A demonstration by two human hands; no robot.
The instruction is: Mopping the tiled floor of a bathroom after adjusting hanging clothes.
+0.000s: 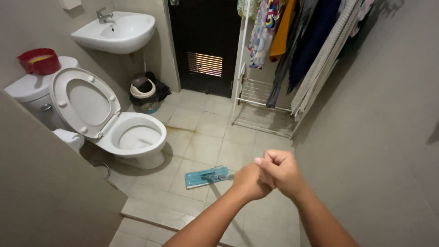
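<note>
Both forearms enter from the lower edge of the frame and meet near centre, where the left hand (pixel 248 182) and the right hand (pixel 280 171) are closed one against the other around the upper end of a mop handle (pixel 218 187), the right fist stacked just above the left; the part of the shaft inside the fists is hidden. From the hands the thin dark handle runs down and to the left to a flat mop head (pixel 206 177), a teal rectangular pad lying flat on the tiled floor (pixel 201 142) just ahead of a low step in the tiles. Beyond the mop head, to the left, stands a white toilet (pixel 132 137) with lid and seat raised against its cistern (pixel 32 89); a red bowl (pixel 40 61) rests on top of the cistern, and a roll of toilet paper (pixel 68 138) sits beside the bowl's base. A white wall-mounted basin (pixel 116 31) with a tap hangs above, and a small waste bin (pixel 144 93) lined with a dark bag stands beneath it in the corner. At the far end is a dark door (pixel 206 41) with a louvred vent low down. To the right, a white wire clothes rack (pixel 263 103) carries hanging garments (pixel 297 45) against the plain wall.
</note>
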